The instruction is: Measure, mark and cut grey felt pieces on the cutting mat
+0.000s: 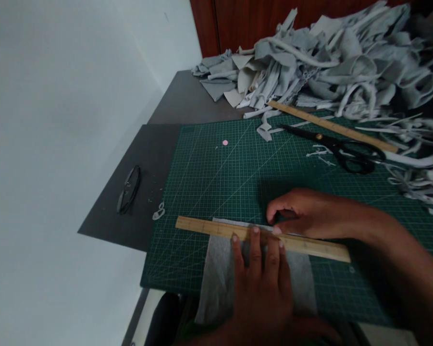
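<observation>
A piece of grey fabric lies on the green cutting mat, with a wooden ruler across it near its far edge. My left hand rests flat over the fabric, fingers stretched, its fingertips pressing on the ruler. A narrow strip of the fabric shows beyond the ruler. At that strip my right hand has its fingers curled, with thumb and index tips close together at the fabric's edge. Whether the fabric is fully between them is hard to see.
Black scissors and a second wooden ruler lie at the mat's far right. Behind them rises a large heap of grey fabric scraps. Eyeglasses lie on the dark tabletop at left, beside a white wall.
</observation>
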The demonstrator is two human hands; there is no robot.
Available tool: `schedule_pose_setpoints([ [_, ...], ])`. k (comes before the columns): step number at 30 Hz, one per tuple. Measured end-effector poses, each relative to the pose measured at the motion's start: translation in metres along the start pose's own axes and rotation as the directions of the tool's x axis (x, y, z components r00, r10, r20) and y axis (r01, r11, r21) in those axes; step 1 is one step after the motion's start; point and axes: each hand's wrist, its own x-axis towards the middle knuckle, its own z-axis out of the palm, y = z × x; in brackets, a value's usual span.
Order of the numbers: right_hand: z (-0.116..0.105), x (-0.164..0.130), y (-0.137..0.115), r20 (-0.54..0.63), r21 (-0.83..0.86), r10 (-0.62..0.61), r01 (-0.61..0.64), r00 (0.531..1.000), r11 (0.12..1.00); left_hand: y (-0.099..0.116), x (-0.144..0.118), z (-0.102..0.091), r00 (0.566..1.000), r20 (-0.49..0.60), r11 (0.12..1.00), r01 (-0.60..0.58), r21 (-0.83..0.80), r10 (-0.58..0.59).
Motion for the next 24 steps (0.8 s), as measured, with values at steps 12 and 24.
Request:
schedule_pose_setpoints([
  [12,-0.004,0.002,0.003,-0.041,0.144,-0.101,0.106,0.994,0.984,0.001,0.001,-0.006,0.996,0.08,0.991,-0.049,0.128,0.039],
  [24,0.052,0.047,-0.008,-0.449,0.428,-0.091,0.304,0.889,0.851,0.003,-0.003,0.01,0.996,0.067,0.982,-0.069,0.175,0.058],
])
